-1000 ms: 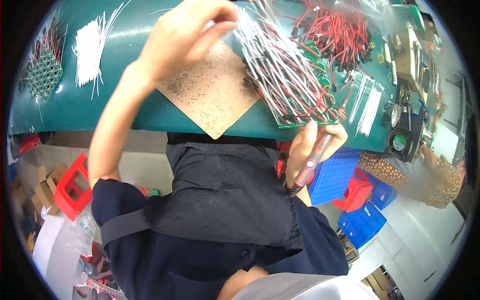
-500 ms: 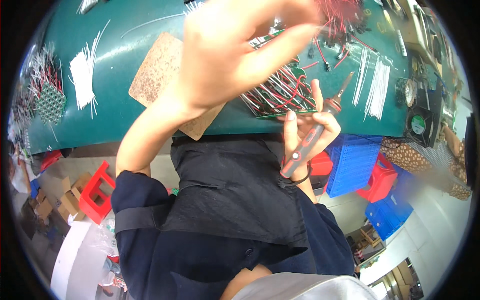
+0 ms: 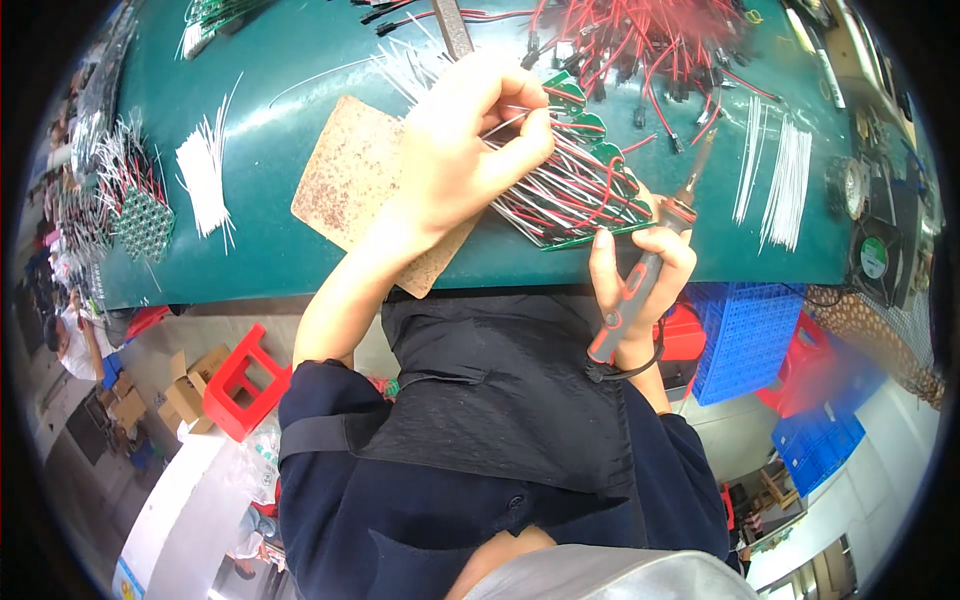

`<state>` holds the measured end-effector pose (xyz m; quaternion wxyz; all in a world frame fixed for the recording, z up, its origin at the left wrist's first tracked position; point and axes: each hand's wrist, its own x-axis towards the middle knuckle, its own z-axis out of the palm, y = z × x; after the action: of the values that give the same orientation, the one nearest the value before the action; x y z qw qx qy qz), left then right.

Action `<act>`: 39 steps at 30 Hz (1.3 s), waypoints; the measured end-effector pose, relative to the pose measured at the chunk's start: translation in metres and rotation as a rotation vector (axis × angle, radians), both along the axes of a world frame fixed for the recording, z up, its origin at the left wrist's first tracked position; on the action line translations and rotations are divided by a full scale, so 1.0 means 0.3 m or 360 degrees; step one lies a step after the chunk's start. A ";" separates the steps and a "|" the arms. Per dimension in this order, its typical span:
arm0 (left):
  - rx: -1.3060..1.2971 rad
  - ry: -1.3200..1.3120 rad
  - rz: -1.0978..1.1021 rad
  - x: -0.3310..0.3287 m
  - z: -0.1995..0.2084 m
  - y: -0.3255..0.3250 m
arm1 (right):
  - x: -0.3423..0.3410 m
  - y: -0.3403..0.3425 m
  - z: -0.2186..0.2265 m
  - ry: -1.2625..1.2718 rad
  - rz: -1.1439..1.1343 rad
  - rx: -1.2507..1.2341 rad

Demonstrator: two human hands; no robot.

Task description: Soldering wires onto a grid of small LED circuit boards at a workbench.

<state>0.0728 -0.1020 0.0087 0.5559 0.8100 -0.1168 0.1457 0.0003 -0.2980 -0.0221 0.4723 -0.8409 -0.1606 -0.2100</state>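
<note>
My right hand (image 3: 655, 265) is closed around a grey and red soldering iron (image 3: 636, 290), whose tip points up and away. The thumb of that hand lies by the near edge of a green circuit board (image 3: 600, 236). Many red and white wires (image 3: 565, 195) fan out leftward from this board and several green board edges behind it. Over the wires, my left hand (image 3: 470, 145) is pinched, thumb against forefinger, with a thin white wire (image 3: 512, 118) at the fingertips. Beneath my left wrist is a speckled brown board (image 3: 350, 170).
Red wires with black connectors (image 3: 640, 50) are heaped at the back. White wire bundles lie at the left (image 3: 206, 180) and right (image 3: 786, 185). Wired green boards (image 3: 143, 225) sit far left. A metal bar (image 3: 452, 28) stands beyond my left hand; a black fan (image 3: 875, 257) is far right.
My left hand has come down from high in front to the wires, its fingers now pinched together. The soldering iron stays in my right hand. The whole view has shifted slightly.
</note>
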 end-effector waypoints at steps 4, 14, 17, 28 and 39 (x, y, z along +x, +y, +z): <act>0.0009 0.0009 -0.0010 -0.005 -0.006 0.007 | 0.008 0.002 -0.005 0.0003 0.0043 0.0054; 0.0311 -0.0466 0.0048 -0.004 -0.016 0.005 | 0.023 -0.002 0.027 0.0000 0.0097 -0.0059; 0.0340 -0.0542 0.0056 -0.005 -0.025 0.003 | 0.031 -0.009 0.030 -0.0027 0.0119 0.0014; 0.0341 -0.0499 -0.0013 -0.014 -0.039 0.006 | 0.100 -0.161 0.169 0.0198 0.0077 0.0602; 0.0209 -0.0375 -0.0082 -0.009 -0.032 0.013 | 0.188 -0.158 0.215 0.0293 0.0704 0.0475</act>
<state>0.0702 -0.0982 -0.0007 0.4876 0.8187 -0.2115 0.2175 0.0566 -0.3452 0.0424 0.6378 -0.7221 -0.2640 -0.0457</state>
